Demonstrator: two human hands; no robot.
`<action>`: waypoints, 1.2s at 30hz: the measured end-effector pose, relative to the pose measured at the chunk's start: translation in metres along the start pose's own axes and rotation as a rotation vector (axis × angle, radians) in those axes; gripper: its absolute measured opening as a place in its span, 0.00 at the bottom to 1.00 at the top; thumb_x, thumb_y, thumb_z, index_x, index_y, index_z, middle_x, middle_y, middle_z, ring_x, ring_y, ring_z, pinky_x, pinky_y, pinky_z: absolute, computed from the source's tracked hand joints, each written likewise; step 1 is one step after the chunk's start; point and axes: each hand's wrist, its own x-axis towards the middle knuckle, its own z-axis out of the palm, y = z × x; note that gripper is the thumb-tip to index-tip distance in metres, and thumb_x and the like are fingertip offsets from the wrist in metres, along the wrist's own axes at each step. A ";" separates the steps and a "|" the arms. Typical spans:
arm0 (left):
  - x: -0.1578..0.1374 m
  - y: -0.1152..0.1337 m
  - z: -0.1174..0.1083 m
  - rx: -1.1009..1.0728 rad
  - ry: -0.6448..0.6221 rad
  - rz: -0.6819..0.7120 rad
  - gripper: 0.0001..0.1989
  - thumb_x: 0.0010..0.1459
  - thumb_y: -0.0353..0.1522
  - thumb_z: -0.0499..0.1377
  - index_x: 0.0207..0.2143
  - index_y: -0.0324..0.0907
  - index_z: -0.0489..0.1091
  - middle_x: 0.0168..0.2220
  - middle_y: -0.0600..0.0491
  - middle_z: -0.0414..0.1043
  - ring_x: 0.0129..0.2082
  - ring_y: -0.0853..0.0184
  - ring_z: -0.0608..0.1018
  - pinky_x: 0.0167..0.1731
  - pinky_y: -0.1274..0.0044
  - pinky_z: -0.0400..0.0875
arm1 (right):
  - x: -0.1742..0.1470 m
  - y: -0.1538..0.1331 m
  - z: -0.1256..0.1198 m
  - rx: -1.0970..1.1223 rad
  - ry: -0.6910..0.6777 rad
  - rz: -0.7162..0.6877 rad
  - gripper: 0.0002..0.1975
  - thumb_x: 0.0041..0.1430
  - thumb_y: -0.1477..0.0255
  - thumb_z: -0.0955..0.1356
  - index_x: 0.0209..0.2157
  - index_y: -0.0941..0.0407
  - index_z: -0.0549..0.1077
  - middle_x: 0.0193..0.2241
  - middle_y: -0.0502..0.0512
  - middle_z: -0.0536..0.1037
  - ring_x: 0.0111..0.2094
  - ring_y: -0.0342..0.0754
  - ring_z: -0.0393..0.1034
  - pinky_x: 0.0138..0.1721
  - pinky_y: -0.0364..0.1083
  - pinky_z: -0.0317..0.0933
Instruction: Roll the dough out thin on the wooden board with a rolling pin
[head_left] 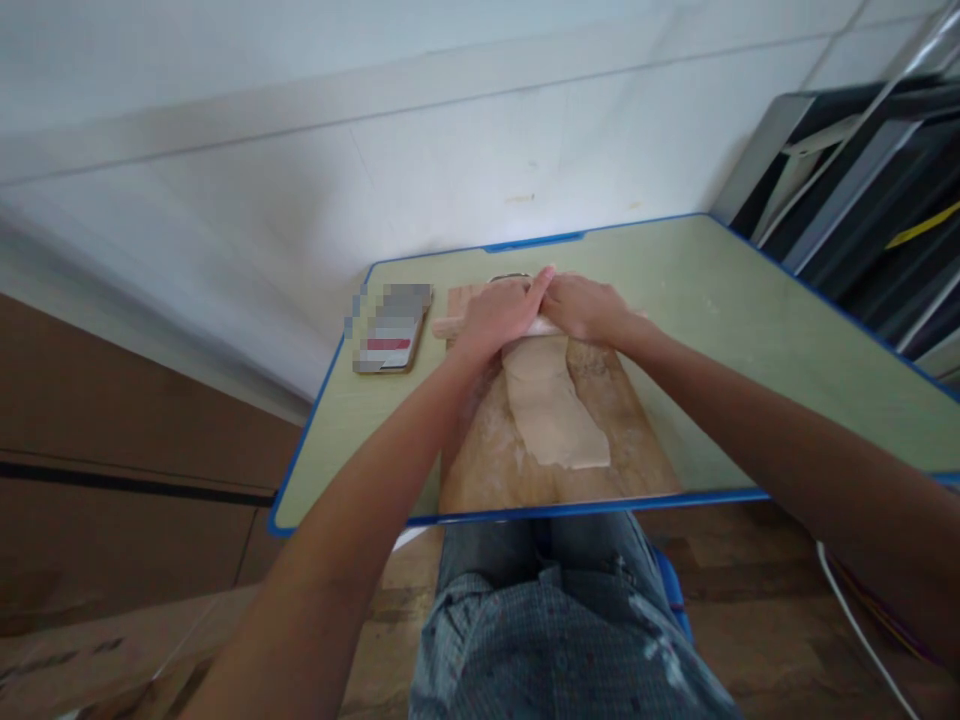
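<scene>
A pale sheet of dough (555, 410) lies flattened lengthwise on a floured wooden board (487, 470). Across its far end rests a light wooden rolling pin (448, 327). My left hand (506, 308) is closed over the pin's left part. Beside it, touching at the thumb, my right hand (581, 305) is closed over the right part. Both palms press down from above, so the middle of the pin is mostly hidden. Behind my hands the rim of a round, dark-edged object (510, 277) shows partly.
The board sits on a pale green table (750, 340) with a blue edge. Left of the board lies a phone (390, 335), its screen partly blurred. A white wall (450, 180) stands right behind the table. Dark flat panels (847, 190) lean at the right.
</scene>
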 end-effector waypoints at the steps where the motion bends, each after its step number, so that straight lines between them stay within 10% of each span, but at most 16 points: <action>1: -0.003 0.000 -0.003 -0.001 -0.009 0.012 0.32 0.66 0.44 0.32 0.46 0.41 0.72 0.44 0.44 0.75 0.46 0.61 0.76 0.46 0.71 0.67 | -0.003 0.001 -0.001 -0.002 0.016 -0.019 0.22 0.66 0.67 0.52 0.50 0.58 0.70 0.51 0.65 0.73 0.51 0.56 0.66 0.46 0.51 0.60; 6: -0.020 -0.023 -0.019 0.158 -0.032 0.125 0.22 0.67 0.34 0.38 0.46 0.34 0.69 0.42 0.39 0.74 0.44 0.60 0.75 0.46 0.71 0.65 | -0.028 0.010 -0.006 -0.064 0.098 0.010 0.22 0.66 0.64 0.52 0.44 0.61 0.70 0.44 0.66 0.75 0.44 0.54 0.69 0.41 0.48 0.61; 15: -0.037 -0.080 -0.052 -0.002 -0.395 0.210 0.19 0.64 0.37 0.39 0.31 0.38 0.65 0.35 0.47 0.72 0.34 0.67 0.72 0.37 0.79 0.66 | -0.044 0.045 -0.023 0.000 -0.145 -0.243 0.20 0.64 0.65 0.54 0.34 0.60 0.72 0.37 0.66 0.76 0.39 0.54 0.70 0.39 0.47 0.58; 30: -0.056 -0.083 -0.063 -0.036 -0.387 0.291 0.19 0.54 0.45 0.49 0.34 0.38 0.65 0.35 0.48 0.70 0.33 0.65 0.71 0.32 0.77 0.63 | -0.053 0.068 -0.033 0.212 -0.349 -0.249 0.17 0.58 0.56 0.59 0.30 0.55 0.66 0.30 0.56 0.73 0.32 0.49 0.67 0.33 0.46 0.59; 36: -0.051 -0.079 -0.074 -0.016 -0.587 0.328 0.19 0.58 0.43 0.45 0.29 0.39 0.67 0.30 0.51 0.70 0.30 0.67 0.71 0.30 0.79 0.62 | -0.051 0.068 -0.033 0.267 -0.361 -0.257 0.22 0.59 0.51 0.56 0.25 0.55 0.63 0.25 0.53 0.69 0.28 0.47 0.63 0.31 0.46 0.57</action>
